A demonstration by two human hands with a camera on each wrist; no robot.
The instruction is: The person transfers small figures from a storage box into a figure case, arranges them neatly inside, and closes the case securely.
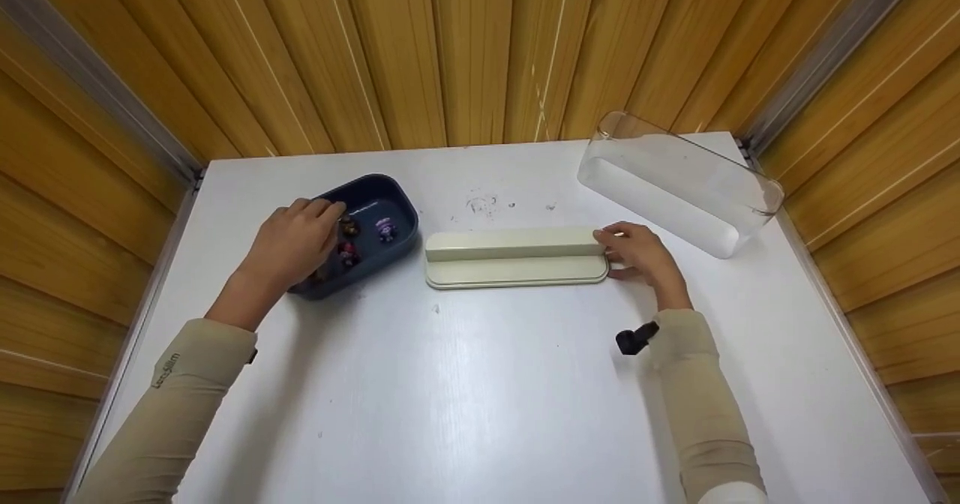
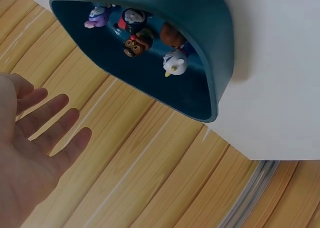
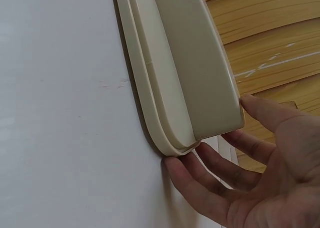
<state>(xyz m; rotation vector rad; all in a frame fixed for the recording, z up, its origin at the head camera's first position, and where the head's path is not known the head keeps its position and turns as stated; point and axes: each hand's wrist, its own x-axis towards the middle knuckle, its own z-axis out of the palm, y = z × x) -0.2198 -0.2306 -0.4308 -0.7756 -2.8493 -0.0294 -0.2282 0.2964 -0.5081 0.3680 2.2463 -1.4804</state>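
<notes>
I see a white table (image 1: 480, 384) set into a booth of wooden walls (image 1: 465, 46). The boards are honey-coloured and run in long strips on the back and both sides. Grey metal strips (image 1: 90, 76) mark the two back corners where the walls meet. The tabletop shows faint scuffs near its back edge, and even light falls across it with soft shadows.

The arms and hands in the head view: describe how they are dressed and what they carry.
Both arms wear snug beige long sleeves ending at the wrist; the left sleeve has small pale lettering near the forearm. A small black device sits at the right wrist. The left hand and right hand are bare, without gloves.
</notes>
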